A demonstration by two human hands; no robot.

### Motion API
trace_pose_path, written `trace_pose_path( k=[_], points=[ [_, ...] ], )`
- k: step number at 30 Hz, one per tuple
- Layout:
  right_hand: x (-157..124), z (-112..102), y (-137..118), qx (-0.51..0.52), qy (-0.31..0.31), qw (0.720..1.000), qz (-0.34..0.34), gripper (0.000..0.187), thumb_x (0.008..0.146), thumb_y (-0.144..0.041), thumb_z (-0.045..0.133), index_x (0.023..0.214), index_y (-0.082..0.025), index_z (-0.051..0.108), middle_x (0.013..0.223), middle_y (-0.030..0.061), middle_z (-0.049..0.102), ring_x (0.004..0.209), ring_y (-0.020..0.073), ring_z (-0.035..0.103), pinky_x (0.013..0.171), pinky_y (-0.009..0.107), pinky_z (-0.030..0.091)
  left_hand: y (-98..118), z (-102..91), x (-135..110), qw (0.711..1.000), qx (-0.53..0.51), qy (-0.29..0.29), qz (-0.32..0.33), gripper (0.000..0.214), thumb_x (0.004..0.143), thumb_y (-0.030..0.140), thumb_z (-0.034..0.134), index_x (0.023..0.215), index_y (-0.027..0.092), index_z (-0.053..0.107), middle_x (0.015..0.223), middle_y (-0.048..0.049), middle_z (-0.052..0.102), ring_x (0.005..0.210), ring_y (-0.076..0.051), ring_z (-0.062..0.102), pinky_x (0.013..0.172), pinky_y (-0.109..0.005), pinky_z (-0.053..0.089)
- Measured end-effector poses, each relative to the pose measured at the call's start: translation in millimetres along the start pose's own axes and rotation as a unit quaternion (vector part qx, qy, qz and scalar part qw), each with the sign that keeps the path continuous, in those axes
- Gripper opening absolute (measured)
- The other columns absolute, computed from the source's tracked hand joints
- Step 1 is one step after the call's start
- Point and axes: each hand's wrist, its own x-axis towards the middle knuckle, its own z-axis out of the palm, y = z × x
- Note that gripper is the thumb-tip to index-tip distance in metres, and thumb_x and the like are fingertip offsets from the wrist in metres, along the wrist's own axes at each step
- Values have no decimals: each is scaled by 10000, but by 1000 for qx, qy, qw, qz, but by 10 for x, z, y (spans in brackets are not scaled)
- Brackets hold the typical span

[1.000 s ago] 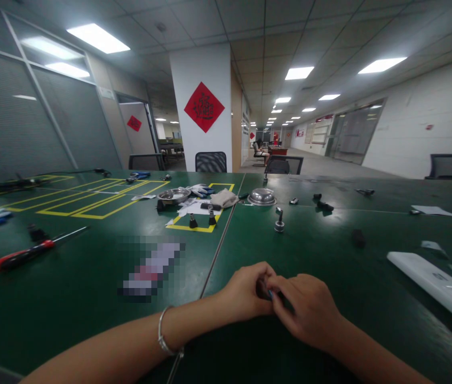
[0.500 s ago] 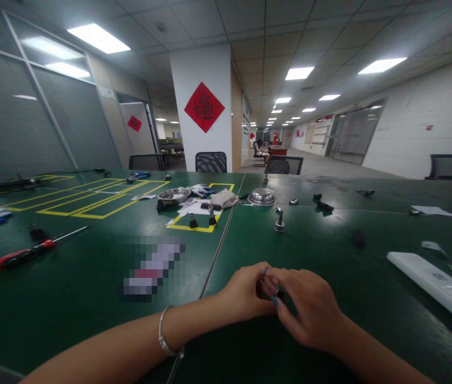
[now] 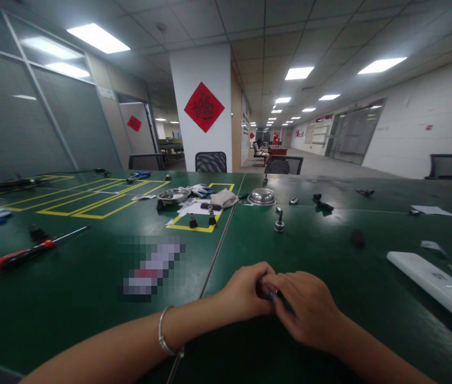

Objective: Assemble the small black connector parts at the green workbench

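Note:
Near the front of the green table [image 3: 354, 330], my left hand [image 3: 247, 290] and my right hand [image 3: 308, 304] meet, fingers curled together. A small dark bit shows between the fingertips, too hidden to name. A silver bracelet [image 3: 162, 330] circles my left wrist. Beyond the hands stands a small metal fitting [image 3: 279, 223] with a round base. To the left lies a blurred-out flat item [image 3: 153, 269].
A red and black screwdriver [image 3: 29, 255] lies at left. A white oblong case [image 3: 434, 288] is at right. Farther back are a steel bowl [image 3: 173, 196], an upturned steel bowl [image 3: 262, 197], a cloth [image 3: 224, 198] and several small dark parts. A person [image 3: 261, 151] sits far off.
The fingers of my right hand have shifted slightly and closed in against my left hand. The things on the table stay where they were.

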Motion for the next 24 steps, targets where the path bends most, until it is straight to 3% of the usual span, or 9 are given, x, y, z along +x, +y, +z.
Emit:
trace_pose_path(
  k=[12,24],
  points=[
    [-33,78,39,-23,14,1000,11,162,939,-186,387,953,-197,549,701,-14,603,557,161,483,561,306,246,-12,6,-2,1000,-21,-7,8,298,594,118,723,834,157,550,750,21,580,670,-139,531,545,-213,367],
    [-24,10,5,11,-25,999,17,234,826,-167,399,1028,-175,516,779,3,603,600,167,493,585,306,263,-35,12,2,999,-42,-10,3,319,598,97,729,839,161,530,747,29,587,670,-131,555,571,-213,399]
  ],
)
